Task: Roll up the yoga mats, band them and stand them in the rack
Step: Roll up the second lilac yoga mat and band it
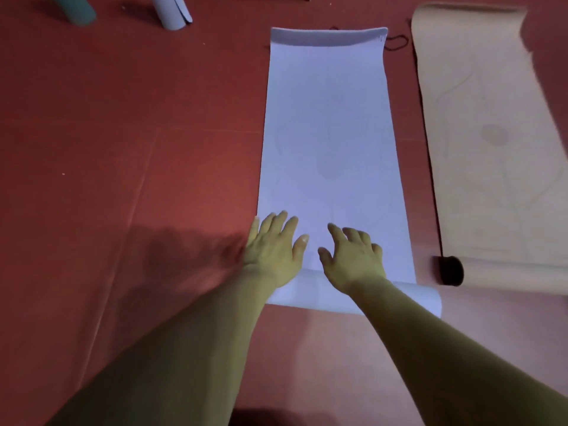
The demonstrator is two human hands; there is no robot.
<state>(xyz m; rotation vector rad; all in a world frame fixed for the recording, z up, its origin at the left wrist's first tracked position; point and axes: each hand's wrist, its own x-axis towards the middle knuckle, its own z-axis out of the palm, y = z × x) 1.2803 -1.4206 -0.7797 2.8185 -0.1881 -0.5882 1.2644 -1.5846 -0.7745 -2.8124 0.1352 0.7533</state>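
Observation:
A pale lilac yoga mat (329, 124) lies flat on the red floor, running away from me, its far end curled up. Its near end is wound into a short roll (310, 295) under my wrists. My left hand (272, 245) lies over the roll's left part, fingers spread and reaching onto the flat mat. My right hand (350, 256) lies beside it over the roll's middle, fingers loosely bent with the tips on the mat. Neither hand grips anything.
A beige mat (491, 149) lies spread out to the right, its near end rolled with a dark core (450, 270). A teal rolled mat (75, 9) and a pale rolled mat (172, 12) stand at the far left. A dark cord (398, 43) lies between the flat mats.

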